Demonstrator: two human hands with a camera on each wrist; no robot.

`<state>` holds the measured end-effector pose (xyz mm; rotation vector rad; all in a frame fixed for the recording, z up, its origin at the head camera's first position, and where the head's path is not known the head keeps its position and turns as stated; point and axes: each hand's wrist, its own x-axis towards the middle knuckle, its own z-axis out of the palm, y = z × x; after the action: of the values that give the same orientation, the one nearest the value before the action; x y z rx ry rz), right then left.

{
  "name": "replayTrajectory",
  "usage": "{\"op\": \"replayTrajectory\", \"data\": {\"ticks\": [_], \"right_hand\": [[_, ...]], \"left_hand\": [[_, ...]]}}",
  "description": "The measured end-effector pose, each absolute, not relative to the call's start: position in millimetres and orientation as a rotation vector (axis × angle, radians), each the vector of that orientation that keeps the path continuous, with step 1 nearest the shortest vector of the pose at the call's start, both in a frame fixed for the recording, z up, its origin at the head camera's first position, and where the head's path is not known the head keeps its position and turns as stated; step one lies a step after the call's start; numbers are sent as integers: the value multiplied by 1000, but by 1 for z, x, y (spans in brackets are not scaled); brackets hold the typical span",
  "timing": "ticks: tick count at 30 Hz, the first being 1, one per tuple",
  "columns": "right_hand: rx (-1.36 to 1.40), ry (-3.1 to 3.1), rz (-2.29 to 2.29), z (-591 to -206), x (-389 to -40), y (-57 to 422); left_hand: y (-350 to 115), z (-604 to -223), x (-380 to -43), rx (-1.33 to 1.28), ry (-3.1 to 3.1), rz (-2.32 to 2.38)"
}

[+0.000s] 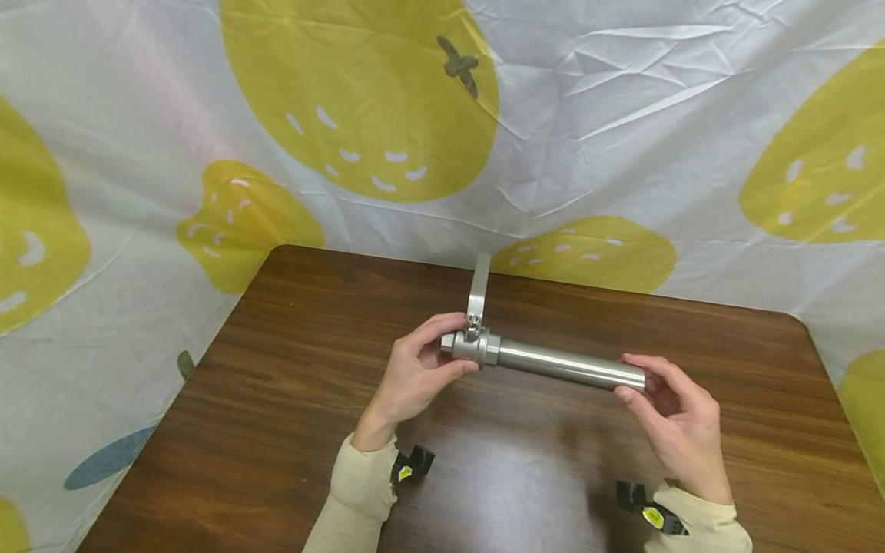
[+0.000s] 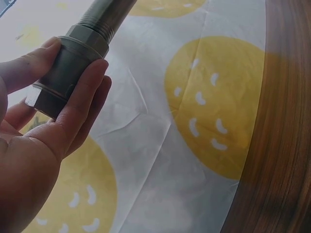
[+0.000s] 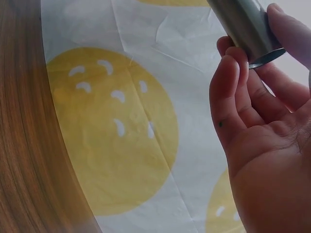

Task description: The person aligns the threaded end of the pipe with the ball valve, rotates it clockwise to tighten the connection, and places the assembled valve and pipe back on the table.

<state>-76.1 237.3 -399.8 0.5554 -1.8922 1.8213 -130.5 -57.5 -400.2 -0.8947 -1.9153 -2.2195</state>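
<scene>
A steel ball valve (image 1: 472,347) with a flat lever handle (image 1: 478,288) is joined to one end of a smooth steel pipe (image 1: 570,364). My left hand (image 1: 413,370) grips the valve body between thumb and fingers, and the lever points away toward the back wall. In the left wrist view, threads show where the pipe (image 2: 109,17) meets the hex collar of the valve (image 2: 68,68). At the pipe's far end my right hand (image 1: 681,415) pinches it between thumb and fingers. The right wrist view shows that end of the pipe (image 3: 248,29) with its open rim.
Below the hands lies a dark wood-grain table (image 1: 276,430) with rounded back corners. A white cloth (image 1: 588,115) printed with yellow fruit hangs behind it and along its sides. Black wrist straps (image 1: 664,518) sit over the cream sleeves (image 1: 356,491).
</scene>
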Motion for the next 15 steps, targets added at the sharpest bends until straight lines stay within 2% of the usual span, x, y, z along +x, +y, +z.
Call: {"op": "replayTrajectory", "data": {"ticks": [7, 15], "right_hand": [[563, -1897, 1829, -400, -77, 239], [762, -1706, 1974, -404, -83, 240]], "left_hand": [[-57, -400, -130, -888, -1926, -2205], [-57, -400, -130, -883, -1936, -2195]]}}
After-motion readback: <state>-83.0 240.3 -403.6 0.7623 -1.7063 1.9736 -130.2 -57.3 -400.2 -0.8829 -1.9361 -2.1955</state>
